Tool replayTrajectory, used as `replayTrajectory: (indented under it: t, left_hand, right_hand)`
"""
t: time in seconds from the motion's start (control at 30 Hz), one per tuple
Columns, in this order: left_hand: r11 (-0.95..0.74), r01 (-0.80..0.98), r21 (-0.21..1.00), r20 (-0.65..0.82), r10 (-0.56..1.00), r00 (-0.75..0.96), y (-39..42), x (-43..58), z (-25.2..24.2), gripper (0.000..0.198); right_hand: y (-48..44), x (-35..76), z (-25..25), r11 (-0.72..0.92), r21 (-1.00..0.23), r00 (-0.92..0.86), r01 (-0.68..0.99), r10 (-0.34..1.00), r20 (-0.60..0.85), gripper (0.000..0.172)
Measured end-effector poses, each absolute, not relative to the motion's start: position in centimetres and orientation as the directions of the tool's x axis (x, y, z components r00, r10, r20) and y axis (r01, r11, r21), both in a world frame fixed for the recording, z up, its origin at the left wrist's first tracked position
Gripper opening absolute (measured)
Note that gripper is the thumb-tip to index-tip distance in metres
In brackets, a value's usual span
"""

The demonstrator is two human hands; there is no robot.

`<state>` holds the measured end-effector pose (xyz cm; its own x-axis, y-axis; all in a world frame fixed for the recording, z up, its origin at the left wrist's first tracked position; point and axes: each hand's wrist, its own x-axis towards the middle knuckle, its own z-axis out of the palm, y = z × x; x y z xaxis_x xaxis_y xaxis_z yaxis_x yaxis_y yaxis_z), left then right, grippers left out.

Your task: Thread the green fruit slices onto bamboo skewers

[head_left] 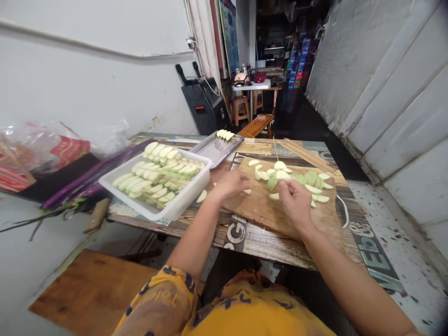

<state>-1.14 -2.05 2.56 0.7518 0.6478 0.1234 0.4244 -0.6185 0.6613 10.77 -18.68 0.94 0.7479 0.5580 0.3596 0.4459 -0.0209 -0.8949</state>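
My left hand (231, 183) rests on the wooden cutting board (266, 212), fingers curled over a pale fruit slice (247, 191) at its tips. To its right, my right hand (296, 200) is pinched around a thin wooden skewer (275, 154) that stands up through green fruit slices (280, 176). More pale green slices (315, 189) lie scattered over the far right part of the board.
A white tub (175, 205) full of skewered slices stands left of the board. Behind it lies a metal tray (213, 149) with a few slices. A bundle of bare skewers (308, 156) lies at the table's far side. Plastic bags (45, 154) sit at left, a wooden bench (91, 289) below.
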Motion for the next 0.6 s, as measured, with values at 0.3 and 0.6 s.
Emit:
replayTrajectory:
  t: [0.3, 0.6]
  left_hand:
    - [-0.452, 0.369, 0.812, 0.094, 0.726, 0.682, -1.3, 4.0, 2.3, 0.039]
    - [0.127, -0.012, 0.992, -0.079, 0.683, 0.726, -1.5, 2.4, 2.3, 0.057]
  right_hand:
    - [-18.4, 10.9, 0.5, -0.018, -0.891, 0.74, 0.453, 0.565, 0.365, 0.03]
    - [-18.5, 10.5, 0.7, -0.064, -0.844, 0.671, 0.532, 0.64, 0.375, 0.03]
